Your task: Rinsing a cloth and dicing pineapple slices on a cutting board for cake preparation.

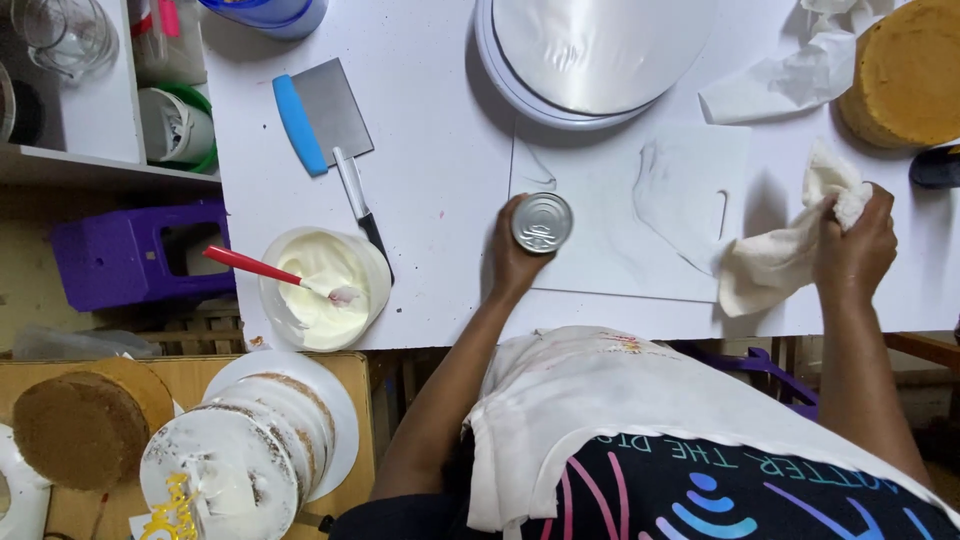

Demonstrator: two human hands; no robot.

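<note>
Two cakes sit at the far left on a wooden board: a bare brown cake (75, 430) and a tall stacked cake (240, 455) partly coated in white. Above them on the white table (440, 120) stands a tub of white cream (325, 288) with a red-handled spatula (270, 272) resting in it. Just beyond the tub lie a scraper (322, 112) with a blue grip and a knife (360, 205). Near the table's middle the left hand (515, 255) is wrapped around a small metal tin (542, 222), which stands upright at the edge of a white board (600, 200). A round white turntable (590, 55) lies beyond that. Further right, the right hand (855, 245) is clenched on a crumpled white cloth (790, 250), pressed at the board's right edge. Another brown cake (910, 70) sits in the top right corner.
</note>
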